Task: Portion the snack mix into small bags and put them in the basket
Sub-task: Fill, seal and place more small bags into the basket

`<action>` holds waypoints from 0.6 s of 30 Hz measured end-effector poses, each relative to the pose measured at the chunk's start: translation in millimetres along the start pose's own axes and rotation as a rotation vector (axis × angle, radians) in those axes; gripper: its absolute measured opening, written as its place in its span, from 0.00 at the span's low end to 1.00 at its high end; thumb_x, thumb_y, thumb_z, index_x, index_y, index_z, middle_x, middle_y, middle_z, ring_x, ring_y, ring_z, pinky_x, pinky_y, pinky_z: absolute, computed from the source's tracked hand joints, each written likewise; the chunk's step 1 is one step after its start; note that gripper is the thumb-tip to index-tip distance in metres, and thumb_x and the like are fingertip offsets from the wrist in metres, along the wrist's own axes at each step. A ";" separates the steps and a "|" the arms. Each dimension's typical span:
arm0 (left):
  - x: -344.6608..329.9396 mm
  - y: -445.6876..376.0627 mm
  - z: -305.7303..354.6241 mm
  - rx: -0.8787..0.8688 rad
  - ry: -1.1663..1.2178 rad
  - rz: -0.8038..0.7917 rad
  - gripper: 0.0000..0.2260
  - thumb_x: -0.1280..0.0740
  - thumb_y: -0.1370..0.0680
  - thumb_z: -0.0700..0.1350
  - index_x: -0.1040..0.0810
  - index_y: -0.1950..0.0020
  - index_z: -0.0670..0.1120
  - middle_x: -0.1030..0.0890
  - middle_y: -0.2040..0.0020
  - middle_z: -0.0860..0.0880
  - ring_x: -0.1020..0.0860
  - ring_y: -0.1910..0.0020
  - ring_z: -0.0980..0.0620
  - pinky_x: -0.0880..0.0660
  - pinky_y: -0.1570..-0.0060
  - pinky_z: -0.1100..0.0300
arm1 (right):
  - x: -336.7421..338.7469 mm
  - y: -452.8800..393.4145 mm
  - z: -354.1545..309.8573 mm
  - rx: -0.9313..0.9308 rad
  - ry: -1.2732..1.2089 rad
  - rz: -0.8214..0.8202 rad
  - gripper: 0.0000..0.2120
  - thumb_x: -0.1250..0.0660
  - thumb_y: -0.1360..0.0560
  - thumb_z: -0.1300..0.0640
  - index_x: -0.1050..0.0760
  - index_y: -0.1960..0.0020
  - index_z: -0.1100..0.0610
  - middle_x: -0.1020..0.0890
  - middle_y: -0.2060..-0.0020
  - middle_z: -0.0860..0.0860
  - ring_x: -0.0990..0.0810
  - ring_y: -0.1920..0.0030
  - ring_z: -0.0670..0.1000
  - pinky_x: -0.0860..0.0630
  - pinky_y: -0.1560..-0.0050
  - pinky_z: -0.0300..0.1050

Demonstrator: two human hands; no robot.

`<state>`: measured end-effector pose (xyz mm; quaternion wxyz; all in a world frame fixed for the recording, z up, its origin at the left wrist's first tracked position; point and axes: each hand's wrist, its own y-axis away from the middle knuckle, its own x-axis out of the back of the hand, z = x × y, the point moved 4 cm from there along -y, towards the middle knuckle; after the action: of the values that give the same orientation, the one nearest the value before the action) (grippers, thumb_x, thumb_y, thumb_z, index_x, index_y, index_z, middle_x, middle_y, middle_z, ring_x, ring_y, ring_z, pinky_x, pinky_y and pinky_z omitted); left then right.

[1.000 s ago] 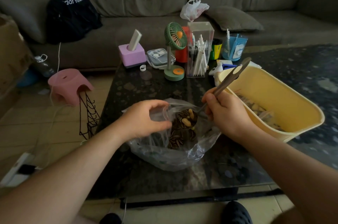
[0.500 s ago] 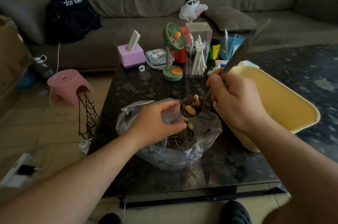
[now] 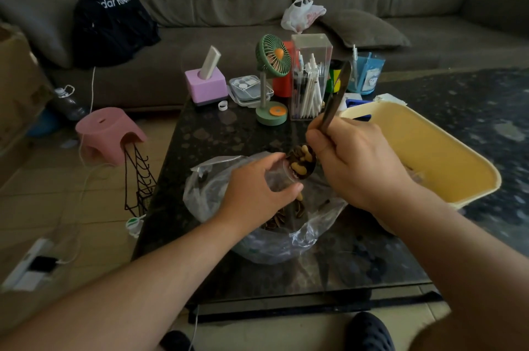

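Note:
A large clear plastic bag (image 3: 289, 239) of snack mix lies open on the dark table. My left hand (image 3: 257, 193) pinches the mouth of a small clear bag (image 3: 279, 176) above it. My right hand (image 3: 357, 161) grips a metal spoon (image 3: 335, 98), whose bowl holds peanuts and dark seeds (image 3: 300, 161) tipped at the small bag's mouth. A few pieces of mix (image 3: 283, 216) show below my left hand. The yellow basket (image 3: 446, 150) stands at the right, partly behind my right hand.
At the back of the table stand a green desk fan (image 3: 272, 78), a clear pen box (image 3: 310, 78), a pink tissue box (image 3: 204, 86) and a blue cup (image 3: 366, 73). A pink stool (image 3: 110, 133) and a wire rack (image 3: 140, 179) stand on the floor left.
My right hand lifted the loaded spoon out of the large bag and brought it up to the small bag's mouth. The spoon handle swung more upright. My left hand rose slightly with the small bag.

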<state>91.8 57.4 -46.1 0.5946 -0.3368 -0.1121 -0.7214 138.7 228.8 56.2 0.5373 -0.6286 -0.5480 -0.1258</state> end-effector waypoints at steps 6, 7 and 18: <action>-6.4 2.8 -3.4 0.072 0.018 -0.029 0.24 0.22 0.26 0.58 0.21 0.32 0.57 0.21 0.51 0.70 0.26 0.48 0.80 0.31 0.50 0.82 | -4.1 0.2 -0.5 0.015 -0.010 0.009 0.14 0.42 0.16 0.49 0.23 0.51 0.56 0.22 0.63 0.47 0.25 0.63 0.49 0.29 0.61 0.50; -7.3 3.0 -3.9 0.074 0.019 -0.038 0.24 0.21 0.26 0.58 0.21 0.32 0.57 0.22 0.52 0.71 0.27 0.49 0.81 0.32 0.51 0.83 | -5.4 0.3 -1.0 0.014 -0.010 0.007 0.14 0.42 0.16 0.49 0.23 0.51 0.56 0.22 0.63 0.47 0.25 0.63 0.49 0.29 0.62 0.49; -8.8 0.9 -6.9 0.095 0.072 -0.010 0.31 0.20 0.28 0.58 0.22 0.27 0.55 0.17 0.40 0.62 0.21 0.41 0.66 0.25 0.41 0.68 | -7.8 0.5 -3.4 0.057 0.044 -0.021 0.18 0.45 0.16 0.47 0.23 0.50 0.58 0.21 0.62 0.47 0.27 0.63 0.48 0.31 0.62 0.47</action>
<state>90.8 60.2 -56.9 0.6099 -0.2816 -0.1264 -0.7299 137.7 221.8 51.5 0.5654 -0.6045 -0.5460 -0.1296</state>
